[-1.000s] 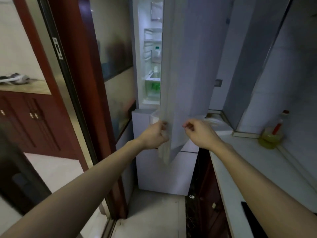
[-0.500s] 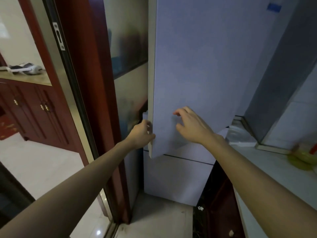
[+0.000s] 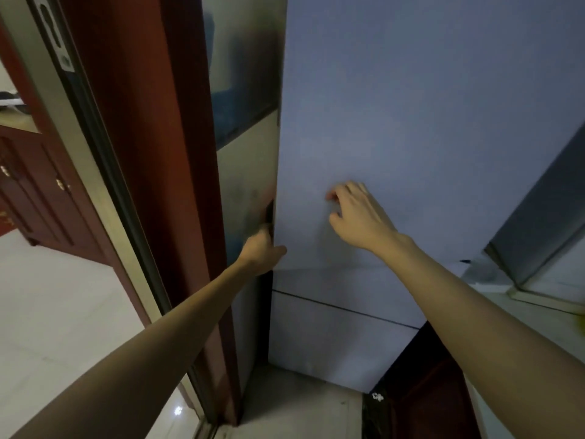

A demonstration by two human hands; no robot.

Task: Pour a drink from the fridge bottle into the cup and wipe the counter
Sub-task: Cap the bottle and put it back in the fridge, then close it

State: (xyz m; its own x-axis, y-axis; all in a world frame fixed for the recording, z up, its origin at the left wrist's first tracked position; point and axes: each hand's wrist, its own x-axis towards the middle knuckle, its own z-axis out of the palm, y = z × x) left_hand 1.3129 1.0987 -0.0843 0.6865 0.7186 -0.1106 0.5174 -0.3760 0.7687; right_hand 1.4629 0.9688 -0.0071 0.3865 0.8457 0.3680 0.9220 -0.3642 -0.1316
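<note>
The fridge door fills the upper right of the frame, a pale blue-grey panel seen close up, with a drawer front below it across a dark seam. The left hand sits at the centre of the frame on the door's left edge, near its lower corner, fingers curled round that edge and out of sight behind it, thumb on the front face. The right hand lies just right of centre against the door's front, palm toward the panel, fingers spread and slightly bent, holding nothing. Both bare forearms run in from the bottom corners. Left of the fridge stands a red-brown door frame with a grey metal track beside it; past it, at the far left, is a dark wooden cabinet on a pale tiled floor. At the right edge a strip of the light surface shows, with a grey slanted wall panel above. No bottle or cup is in view.
</note>
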